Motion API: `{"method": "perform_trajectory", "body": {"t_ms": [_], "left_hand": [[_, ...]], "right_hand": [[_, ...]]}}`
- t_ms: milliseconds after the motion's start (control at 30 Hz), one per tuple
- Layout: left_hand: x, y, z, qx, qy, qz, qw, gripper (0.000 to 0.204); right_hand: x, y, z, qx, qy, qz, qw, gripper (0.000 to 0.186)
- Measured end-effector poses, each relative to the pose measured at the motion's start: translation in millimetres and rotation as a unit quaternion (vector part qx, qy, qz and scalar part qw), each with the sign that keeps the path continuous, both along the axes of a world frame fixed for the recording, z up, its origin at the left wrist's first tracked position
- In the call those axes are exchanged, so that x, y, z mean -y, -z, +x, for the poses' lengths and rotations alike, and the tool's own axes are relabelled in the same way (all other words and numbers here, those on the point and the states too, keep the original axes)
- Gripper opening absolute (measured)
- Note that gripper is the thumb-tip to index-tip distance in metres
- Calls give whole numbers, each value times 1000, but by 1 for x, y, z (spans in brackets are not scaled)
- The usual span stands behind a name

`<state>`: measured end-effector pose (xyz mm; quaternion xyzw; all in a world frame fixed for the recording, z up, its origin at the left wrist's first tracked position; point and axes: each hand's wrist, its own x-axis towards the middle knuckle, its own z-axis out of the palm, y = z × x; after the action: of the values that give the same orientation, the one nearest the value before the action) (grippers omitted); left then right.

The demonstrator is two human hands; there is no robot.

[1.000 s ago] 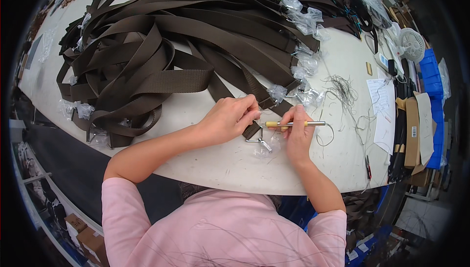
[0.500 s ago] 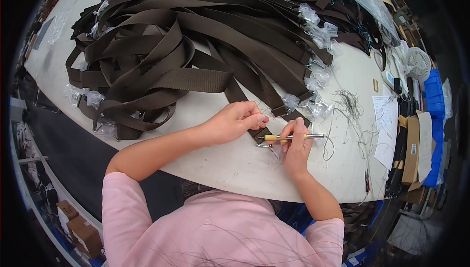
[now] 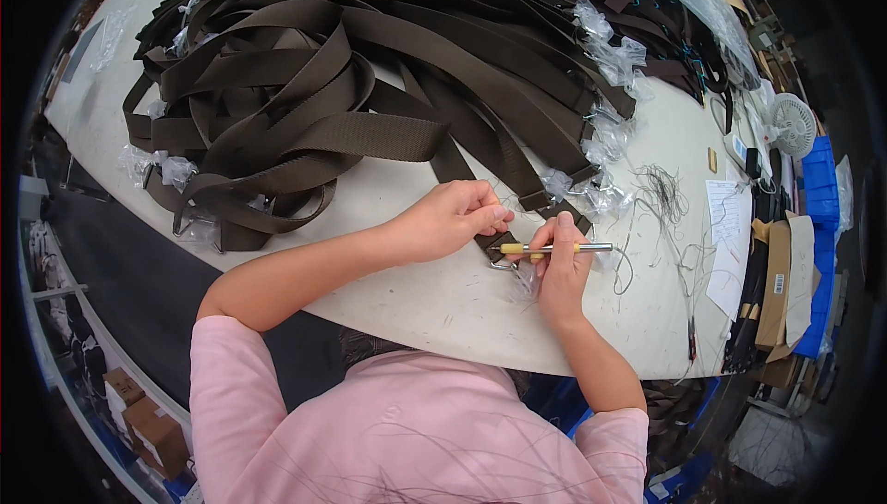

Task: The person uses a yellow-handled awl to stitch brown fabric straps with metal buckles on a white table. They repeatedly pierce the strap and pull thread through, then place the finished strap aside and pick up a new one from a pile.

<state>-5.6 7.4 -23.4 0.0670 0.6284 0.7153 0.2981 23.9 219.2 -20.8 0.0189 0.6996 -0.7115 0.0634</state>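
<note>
My right hand [image 3: 563, 273] grips a slim pen-like tool [image 3: 592, 248] with a yellow and silver barrel, held nearly level. Its tip points left, at the end of a dark brown webbing strap [image 3: 502, 247]. A metal buckle or hook [image 3: 503, 266] is at that strap end, beside some clear plastic wrap [image 3: 523, 284]. Just above and left of the strap end, my left hand [image 3: 459, 218] is closed in a pinch. Fine thread seems to run near its fingertips, but what they hold is too small to make out.
A large heap of brown webbing straps [image 3: 305, 70] covers the far and left table, with plastic-wrapped metal ends [image 3: 605, 139]. Loose threads [image 3: 658, 192], a paper sheet [image 3: 728, 227], a small white fan [image 3: 793, 125], a cardboard box [image 3: 779, 273] and blue bins [image 3: 820, 218] lie to the right.
The whole view has shifted slightly. Both hands keep nearly the same pose, with the tool's tip still at the strap end.
</note>
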Motion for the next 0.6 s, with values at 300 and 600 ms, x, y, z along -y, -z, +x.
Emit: {"method": "perform_trajectory", "body": {"t_ms": [300, 600], "left_hand": [[2, -2, -2, 22, -2, 22, 1000, 24], [11, -18, -7, -175, -72, -184, 964, 6]], "right_hand": [[-1, -1, -1, 7, 1, 6, 1000, 53], [-11, -1, -4, 3, 51, -79, 996, 53]]}}
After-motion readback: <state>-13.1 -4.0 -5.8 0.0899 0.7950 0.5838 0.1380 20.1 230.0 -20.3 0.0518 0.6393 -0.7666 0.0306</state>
